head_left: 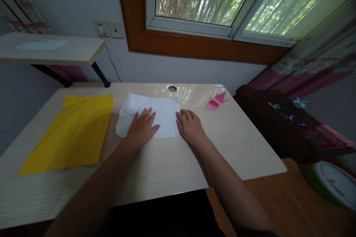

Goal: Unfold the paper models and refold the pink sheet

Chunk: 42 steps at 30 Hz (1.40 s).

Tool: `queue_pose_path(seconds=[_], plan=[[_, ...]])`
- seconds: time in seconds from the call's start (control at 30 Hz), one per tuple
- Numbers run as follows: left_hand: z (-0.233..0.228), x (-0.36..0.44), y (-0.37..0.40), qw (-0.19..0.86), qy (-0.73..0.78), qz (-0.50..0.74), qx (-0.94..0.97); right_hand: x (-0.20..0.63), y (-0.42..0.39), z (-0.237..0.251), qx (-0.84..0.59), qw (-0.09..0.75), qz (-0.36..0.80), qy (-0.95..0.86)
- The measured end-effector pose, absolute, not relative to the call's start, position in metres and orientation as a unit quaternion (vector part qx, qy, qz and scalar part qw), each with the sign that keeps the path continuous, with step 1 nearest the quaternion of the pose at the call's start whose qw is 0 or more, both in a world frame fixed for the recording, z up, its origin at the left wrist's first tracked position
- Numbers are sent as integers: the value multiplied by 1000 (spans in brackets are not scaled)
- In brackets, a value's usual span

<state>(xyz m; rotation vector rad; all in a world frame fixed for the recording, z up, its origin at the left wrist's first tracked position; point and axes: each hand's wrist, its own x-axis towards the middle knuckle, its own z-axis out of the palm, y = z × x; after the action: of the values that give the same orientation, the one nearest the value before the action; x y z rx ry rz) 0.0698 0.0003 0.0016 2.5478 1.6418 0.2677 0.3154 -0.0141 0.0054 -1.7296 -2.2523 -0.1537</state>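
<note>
A creased sheet of white paper [164,109] lies on the desk in front of me, its left side slightly raised and uneven. My left hand [141,127] rests flat on the left half of the sheet, fingers spread. At the sheet's right edge is my right hand [191,126], palm down with the fingers loosely bent; its fingertips touch the paper's edge. Whether they pinch the edge is hard to see. To the left lies a large yellow sheet of paper [76,129] with fold lines. A folded pink paper crane [217,102] stands at the right.
The pale wooden desk [236,148] has a round cable hole [172,89] near its back edge. A raised shelf [80,53] on black legs stands at the back left with a paper on it. Behind are a wall socket [108,29] and a window [205,0].
</note>
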Motion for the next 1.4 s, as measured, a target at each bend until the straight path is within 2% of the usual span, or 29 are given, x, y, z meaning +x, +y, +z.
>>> queue_pose_path(seconds=[0.27,0.5,0.73,0.83,1.13,1.4], plan=[[-5,33,26,48,647,100,755,320,-12,4,-603,153,-43,-782],[-3,32,28,42,661,104,742,332,0,0,-592,163,-14,-789],[-4,33,26,33,660,109,743,331,1,13,-543,290,17,-788],[-4,34,25,20,663,91,743,325,-4,21,-488,312,25,-815],[-2,37,22,-11,674,45,737,323,-7,23,-455,231,24,-860],[-7,35,23,-14,665,67,744,322,-7,27,-434,163,130,-876]])
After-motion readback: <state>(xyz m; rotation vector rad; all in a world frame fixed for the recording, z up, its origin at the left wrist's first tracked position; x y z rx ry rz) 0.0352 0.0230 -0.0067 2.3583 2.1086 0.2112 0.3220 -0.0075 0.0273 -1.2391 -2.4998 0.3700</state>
